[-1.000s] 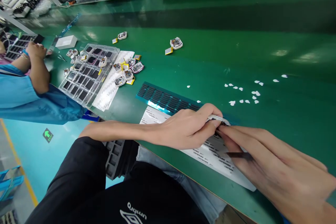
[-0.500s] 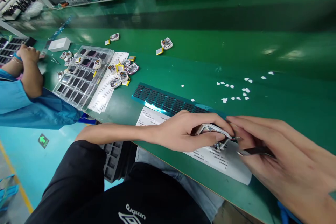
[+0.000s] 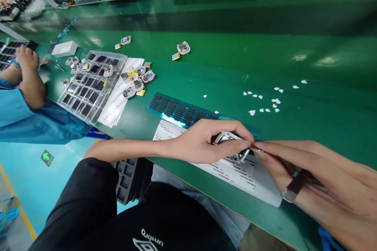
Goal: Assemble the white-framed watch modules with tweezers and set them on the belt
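Fingers of the left hand (image 3: 203, 143) pinch a small module (image 3: 228, 138) just above the sheet (image 3: 235, 172) at the table's (image 3: 309, 66) near edge, while the right hand (image 3: 318, 182) touches its end and grips tweezers (image 3: 296, 186).

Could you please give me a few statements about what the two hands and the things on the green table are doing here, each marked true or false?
1. The left hand holds a small silvery part over the printed sheet. True.
2. The right hand lies flat on the table, far from the part. False: its fingers reach up to the part.
3. A clear tray of dark squares lies left of the person's hands. True.
4. The white bits are heaped inside the tray. False: they are scattered on the bare table.
5. A sleeve in blue belongs to another person at the left edge. True.
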Tool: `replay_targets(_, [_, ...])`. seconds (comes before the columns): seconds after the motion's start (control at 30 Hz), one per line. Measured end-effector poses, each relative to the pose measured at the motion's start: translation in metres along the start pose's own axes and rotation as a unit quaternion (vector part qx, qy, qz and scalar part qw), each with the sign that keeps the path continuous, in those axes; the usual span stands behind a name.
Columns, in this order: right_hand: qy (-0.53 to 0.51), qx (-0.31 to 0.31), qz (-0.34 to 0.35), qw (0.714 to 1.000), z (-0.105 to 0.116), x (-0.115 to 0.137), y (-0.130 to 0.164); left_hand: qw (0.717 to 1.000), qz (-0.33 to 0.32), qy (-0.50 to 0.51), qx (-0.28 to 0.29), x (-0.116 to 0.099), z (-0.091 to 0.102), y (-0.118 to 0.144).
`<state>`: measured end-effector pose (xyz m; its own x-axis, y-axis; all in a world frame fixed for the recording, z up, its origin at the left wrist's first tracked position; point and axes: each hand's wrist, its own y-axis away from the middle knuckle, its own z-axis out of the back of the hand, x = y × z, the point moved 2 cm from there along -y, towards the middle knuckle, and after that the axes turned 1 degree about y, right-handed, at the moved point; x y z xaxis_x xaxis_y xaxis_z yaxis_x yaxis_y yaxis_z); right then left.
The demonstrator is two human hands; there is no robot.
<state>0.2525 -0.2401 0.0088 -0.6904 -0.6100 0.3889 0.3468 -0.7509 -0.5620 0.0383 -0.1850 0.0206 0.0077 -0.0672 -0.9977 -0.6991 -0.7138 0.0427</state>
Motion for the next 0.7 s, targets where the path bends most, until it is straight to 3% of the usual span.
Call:
replay_targets(0.13, [-0.018, -0.032, 0.016, 0.999, 0.004, 0.012, -0.019, 1.000, 0.006, -0.023, 0.006, 0.003, 0.002, 0.000])
replay_targets(0.3, [0.028, 0.103, 0.062, 0.992, 0.011, 0.012, -0.011, 0.999, 0.029, 0.036, 0.014, 0.009, 0.004, -0.003])
replay_targets(0.33, [0.038, 0.105, 0.069, 0.991, 0.010, 0.012, -0.010, 0.999, 0.030, 0.041, 0.016, 0.010, 0.004, -0.004])
replay_targets(0.43, [0.129, 0.016, 0.047, 0.990, 0.006, 0.010, -0.012, 0.998, 0.025, 0.052, 0.023, 0.010, 0.002, -0.003])
replay_targets(0.53, [0.240, -0.053, 0.024, 0.969, 0.000, 0.007, -0.020, 0.998, 0.044, 0.043, 0.001, 0.009, 0.003, -0.002])
replay_targets(0.7, [0.179, -0.007, 0.070, 0.981, 0.001, 0.005, -0.017, 0.990, 0.132, 0.050, -0.017, 0.008, 0.004, -0.001])
